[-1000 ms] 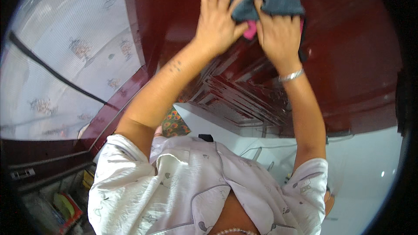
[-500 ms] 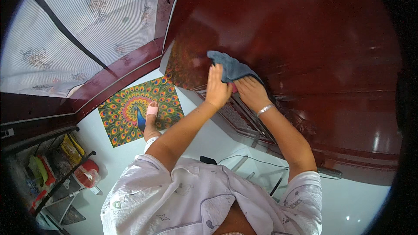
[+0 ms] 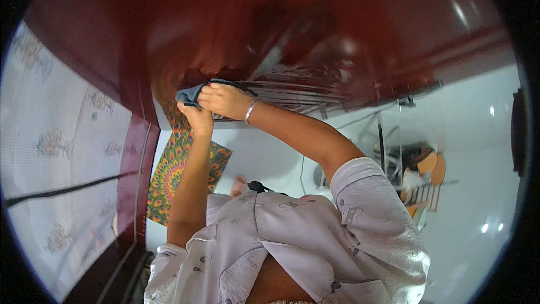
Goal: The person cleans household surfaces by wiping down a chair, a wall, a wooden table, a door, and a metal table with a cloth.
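Observation:
A blue-grey cloth [image 3: 190, 95] is bunched against a glossy dark red panel [image 3: 236, 28] in front of me. My left hand [image 3: 197, 117] has its fingers closed on the lower left part of the cloth. Beside it, my right hand [image 3: 226, 101], with a silver bracelet at the wrist, is curled over the cloth's right part. The two hands touch or nearly touch. Wet-looking streaks and reflections show on the panel to the right of the hands. My fingertips are partly hidden in the folds.
A peacock-feather patterned mat [image 3: 169, 177] lies on the pale floor [image 3: 275, 152] at the left. Patterned, pleated curtain fabric [image 3: 67, 124] hangs beside a dark red frame [image 3: 135, 163]. At the right are an orange-brown seat [image 3: 432, 167] and a thin cable [image 3: 302, 174].
Both hands have moved left along the panel with the cloth, which is now more bunched up. My view has turned, bringing the seat into sight; the rack at the left has gone from view.

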`<move>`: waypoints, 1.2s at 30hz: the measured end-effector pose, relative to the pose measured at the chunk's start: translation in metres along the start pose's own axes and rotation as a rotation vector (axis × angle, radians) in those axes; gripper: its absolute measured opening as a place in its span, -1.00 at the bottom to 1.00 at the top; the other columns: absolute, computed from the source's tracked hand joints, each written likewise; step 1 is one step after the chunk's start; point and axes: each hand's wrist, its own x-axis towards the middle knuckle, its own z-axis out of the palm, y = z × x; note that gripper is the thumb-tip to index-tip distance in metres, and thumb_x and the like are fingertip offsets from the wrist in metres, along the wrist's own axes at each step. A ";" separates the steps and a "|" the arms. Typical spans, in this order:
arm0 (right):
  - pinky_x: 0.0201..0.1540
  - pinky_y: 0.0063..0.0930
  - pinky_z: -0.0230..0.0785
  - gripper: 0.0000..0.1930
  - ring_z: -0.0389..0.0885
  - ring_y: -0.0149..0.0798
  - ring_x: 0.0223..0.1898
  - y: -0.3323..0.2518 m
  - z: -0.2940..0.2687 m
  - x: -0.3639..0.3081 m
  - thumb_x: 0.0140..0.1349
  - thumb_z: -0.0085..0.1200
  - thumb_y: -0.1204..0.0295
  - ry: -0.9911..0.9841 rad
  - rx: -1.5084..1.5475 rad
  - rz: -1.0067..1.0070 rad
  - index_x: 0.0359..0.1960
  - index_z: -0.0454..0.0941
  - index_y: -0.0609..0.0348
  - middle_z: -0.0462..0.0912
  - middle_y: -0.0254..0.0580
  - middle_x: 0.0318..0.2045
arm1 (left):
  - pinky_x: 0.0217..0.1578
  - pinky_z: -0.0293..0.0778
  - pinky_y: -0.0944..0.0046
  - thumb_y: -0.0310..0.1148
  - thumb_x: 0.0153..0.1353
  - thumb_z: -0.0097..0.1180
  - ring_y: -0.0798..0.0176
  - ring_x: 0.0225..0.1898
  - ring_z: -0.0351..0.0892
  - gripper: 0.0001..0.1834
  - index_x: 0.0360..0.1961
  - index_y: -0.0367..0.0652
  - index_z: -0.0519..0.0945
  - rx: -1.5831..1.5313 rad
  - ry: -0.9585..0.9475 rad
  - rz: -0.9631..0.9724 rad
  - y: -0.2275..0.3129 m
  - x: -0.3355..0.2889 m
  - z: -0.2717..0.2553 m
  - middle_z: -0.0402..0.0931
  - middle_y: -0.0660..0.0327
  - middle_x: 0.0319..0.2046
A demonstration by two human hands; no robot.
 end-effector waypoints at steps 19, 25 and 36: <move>0.14 -0.18 0.33 -0.55 0.43 0.16 0.07 -0.027 -0.057 -0.175 0.13 0.01 0.62 0.609 0.419 1.705 0.11 0.34 0.20 0.38 0.12 0.00 | 0.23 0.24 0.01 -0.18 0.35 0.01 -0.29 0.25 0.28 -0.35 0.29 -0.46 0.21 0.067 -1.062 0.425 0.146 -0.068 0.101 0.25 -0.35 0.23; 0.29 -0.14 0.20 -0.46 0.32 0.16 0.21 -0.030 -0.037 -0.183 0.19 -0.01 0.56 0.893 0.479 1.826 0.25 0.24 0.14 0.25 0.14 0.18 | 0.25 0.21 -0.01 -0.16 0.42 -0.17 -0.31 0.25 0.26 -0.40 0.27 -0.48 0.24 0.130 -1.111 0.464 0.166 -0.089 0.116 0.25 -0.32 0.23; 0.40 -0.27 0.03 -0.36 0.18 -0.14 0.33 -0.044 0.125 -0.124 0.43 -0.15 0.35 2.059 1.670 1.694 0.48 -0.10 0.02 0.11 -0.07 0.39 | 0.28 0.18 0.03 -0.03 0.43 -0.12 -0.24 0.31 0.24 -0.32 0.37 -0.35 0.18 0.343 -1.370 0.316 0.132 -0.042 0.092 0.20 -0.25 0.31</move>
